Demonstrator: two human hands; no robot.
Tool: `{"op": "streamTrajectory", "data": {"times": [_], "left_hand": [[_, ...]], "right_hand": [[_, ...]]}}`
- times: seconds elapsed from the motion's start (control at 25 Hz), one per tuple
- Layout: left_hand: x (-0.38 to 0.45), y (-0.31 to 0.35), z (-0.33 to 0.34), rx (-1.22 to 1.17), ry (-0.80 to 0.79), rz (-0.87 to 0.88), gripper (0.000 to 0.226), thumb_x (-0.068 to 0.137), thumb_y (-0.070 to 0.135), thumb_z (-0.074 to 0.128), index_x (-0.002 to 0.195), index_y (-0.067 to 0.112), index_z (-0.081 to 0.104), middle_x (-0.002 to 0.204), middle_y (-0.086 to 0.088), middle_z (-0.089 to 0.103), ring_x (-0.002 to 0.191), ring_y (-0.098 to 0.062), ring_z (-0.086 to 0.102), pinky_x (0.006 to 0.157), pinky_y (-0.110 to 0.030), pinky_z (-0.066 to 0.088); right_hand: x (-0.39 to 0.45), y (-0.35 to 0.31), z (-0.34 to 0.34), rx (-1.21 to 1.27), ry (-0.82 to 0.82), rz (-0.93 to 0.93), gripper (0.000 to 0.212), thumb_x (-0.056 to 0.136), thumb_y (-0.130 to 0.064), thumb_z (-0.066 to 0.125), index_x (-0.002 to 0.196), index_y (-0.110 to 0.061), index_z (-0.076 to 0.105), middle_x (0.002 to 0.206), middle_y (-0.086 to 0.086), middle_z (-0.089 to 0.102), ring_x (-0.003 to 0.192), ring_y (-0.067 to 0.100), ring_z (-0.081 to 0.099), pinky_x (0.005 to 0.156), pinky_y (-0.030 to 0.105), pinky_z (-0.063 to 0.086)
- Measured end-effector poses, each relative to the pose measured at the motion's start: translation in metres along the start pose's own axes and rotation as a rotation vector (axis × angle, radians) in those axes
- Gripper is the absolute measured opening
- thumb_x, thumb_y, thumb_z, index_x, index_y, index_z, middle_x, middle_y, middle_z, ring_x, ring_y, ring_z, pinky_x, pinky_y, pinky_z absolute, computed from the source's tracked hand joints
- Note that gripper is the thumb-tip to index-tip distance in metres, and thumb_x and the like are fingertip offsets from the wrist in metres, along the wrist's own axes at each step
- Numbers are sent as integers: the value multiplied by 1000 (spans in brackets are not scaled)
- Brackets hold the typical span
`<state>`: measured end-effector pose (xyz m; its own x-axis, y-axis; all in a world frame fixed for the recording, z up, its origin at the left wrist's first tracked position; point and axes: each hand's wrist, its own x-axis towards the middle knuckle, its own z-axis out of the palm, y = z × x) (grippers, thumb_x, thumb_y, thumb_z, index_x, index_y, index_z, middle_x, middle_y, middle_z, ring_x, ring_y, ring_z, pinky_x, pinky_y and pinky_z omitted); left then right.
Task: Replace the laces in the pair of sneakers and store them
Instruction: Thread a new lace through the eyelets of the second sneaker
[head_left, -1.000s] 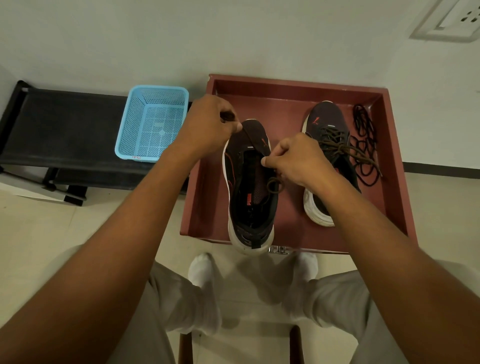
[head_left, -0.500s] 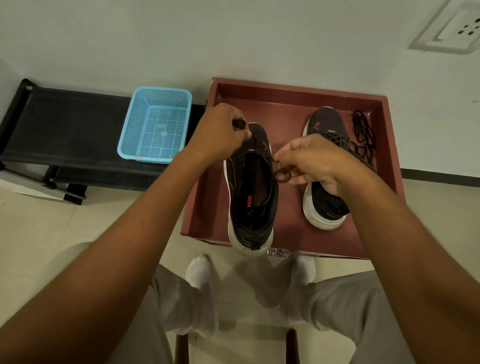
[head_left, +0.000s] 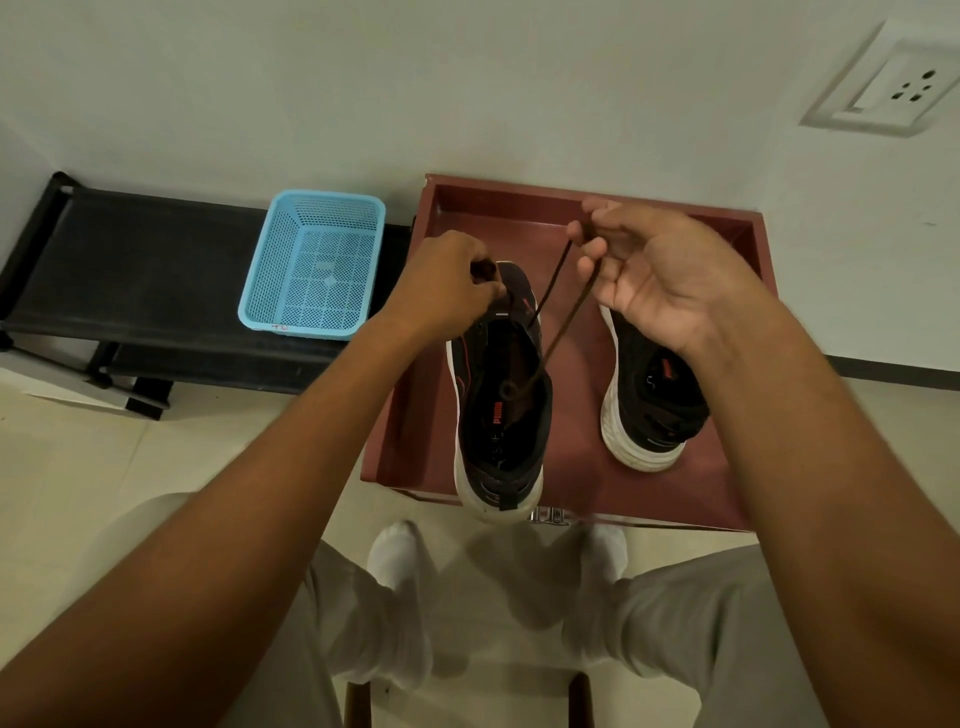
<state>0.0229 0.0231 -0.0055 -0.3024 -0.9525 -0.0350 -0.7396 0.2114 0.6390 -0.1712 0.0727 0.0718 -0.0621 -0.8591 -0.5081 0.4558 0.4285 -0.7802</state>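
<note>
A dark brown lace (head_left: 553, 317) is stretching taut from the left sneaker (head_left: 501, 410) up toward one o'clock, where the right hand (head_left: 660, 275) is pinching it, grip clamped on the lace between thumb and fingertips. The left hand (head_left: 447, 283), at eleven o'clock of that shoe, is holding the shoe's toe end with curled fingers. The right sneaker (head_left: 649, 410) is sitting at three o'clock, both inside the reddish tray (head_left: 410, 415). A blue basket (head_left: 314, 265) is resting on the black shelf (head_left: 140, 260) at nine o'clock.
</note>
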Motion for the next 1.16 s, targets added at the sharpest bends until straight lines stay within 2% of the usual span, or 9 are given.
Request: {"op": "streamTrajectory", "data": {"times": [0.2,0.32,0.44,0.6,0.72,0.84,0.96,1.08,1.16], "left_hand": [[0,-1,0,-21,6,8,12,89,23,77,93,12,76,88,-2,72,83,-16,69,82,-37,60],[-1,-1,-1,-28,19,9,13,89,23,78,92,11,76,87,-3,72,83,-17,69,82,-40,60],[0,0,-2,-27,42,-5,14,90,24,77,93,10,76,87,-4,73,83,-17,69,81,-38,59],[2,0,-4,-71,86,-25,13,88,23,77,90,11,78,88,-3,74,86,-17,69,84,-36,58],[2,2,-3,-111,72,-47,11,88,24,77,87,12,77,84,-2,73,83,-16,69,79,-34,57],[2,4,-4,-163,48,-57,10,88,23,77,88,13,77,84,-1,74,82,-14,70,77,-31,57],[3,4,-9,-238,17,-53,11,89,26,76,90,15,78,84,1,75,81,-13,72,81,-38,61],[3,8,-17,-385,-49,-58,20,97,32,66,97,16,76,84,5,71,79,-9,67,88,-40,58],[5,11,-23,-466,-87,-75,30,104,29,48,110,15,73,86,-1,71,80,-12,62,86,-38,55]], "right_hand": [[-4,-26,-1,12,-62,-35,22,100,-1,52,116,-1,66,120,20,73,50,1,48,49,12,46],[-2,-24,-2,-108,-10,-140,25,99,6,49,117,1,66,117,19,74,48,1,41,47,13,39],[3,-1,-3,-208,17,-123,28,98,9,48,116,3,68,110,18,74,53,2,46,50,15,43],[11,38,-8,-586,61,-31,26,98,11,50,112,1,69,104,21,70,57,7,59,56,23,57],[10,55,-10,-881,2,91,24,99,5,53,112,-6,70,104,17,71,73,16,68,68,29,59],[2,50,-7,-1193,-39,56,22,99,-7,58,112,-17,73,104,12,73,90,22,70,78,38,60],[-6,42,-4,-1381,-92,38,19,99,-17,62,115,-17,72,108,8,70,96,26,69,87,45,62],[-4,37,-1,-1438,0,-123,18,97,-24,67,110,-15,74,104,3,72,91,20,68,80,34,56],[2,35,0,-1358,91,-249,16,97,-23,68,108,-15,75,101,-1,71,89,15,65,77,26,47]]}}
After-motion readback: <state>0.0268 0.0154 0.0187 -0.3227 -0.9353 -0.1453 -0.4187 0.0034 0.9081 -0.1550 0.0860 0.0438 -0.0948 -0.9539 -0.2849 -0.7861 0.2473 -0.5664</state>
